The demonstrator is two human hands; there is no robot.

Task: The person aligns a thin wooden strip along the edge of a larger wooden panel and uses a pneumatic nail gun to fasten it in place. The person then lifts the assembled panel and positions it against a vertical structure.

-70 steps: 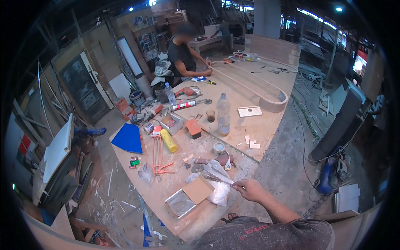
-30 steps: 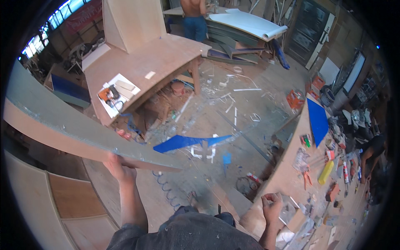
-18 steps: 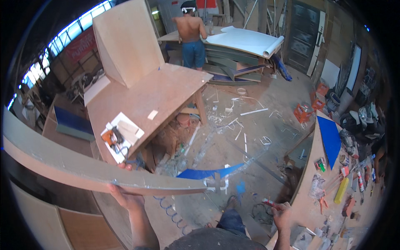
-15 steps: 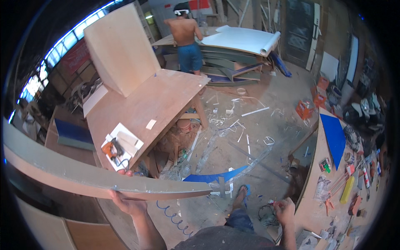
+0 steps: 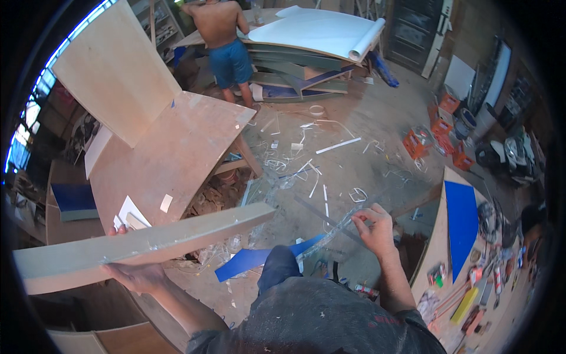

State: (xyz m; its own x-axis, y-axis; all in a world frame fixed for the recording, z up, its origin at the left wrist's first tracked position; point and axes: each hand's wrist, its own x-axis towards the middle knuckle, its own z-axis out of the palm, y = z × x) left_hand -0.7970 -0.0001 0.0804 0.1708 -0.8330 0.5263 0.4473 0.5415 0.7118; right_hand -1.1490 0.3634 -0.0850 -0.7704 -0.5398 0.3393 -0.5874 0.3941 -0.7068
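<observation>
My left hand grips a long, pale wooden piece, its thumb side on the near face and its fingertips over the far edge. The piece is box-like, slightly curved and narrows toward its right end. Whitish smears lie along its edge. My right hand is raised in front of me, apart from the wooden piece, with thumb and fingers pinched together. Anything between those fingertips is too small to make out. Beyond and below the hands, a blue curved sheet lies on the floor, partly hidden by my knee.
A worktable at the left bears a large pale panel. Another person stands by stacked boards topped with a white sheet. Scraps and strips litter the floor. A tool-covered bench is at the right.
The wooden piece's right end has swung up and left, in my left hand. My right hand has risen from beside my body. My view has shifted, and I have stepped forward.
</observation>
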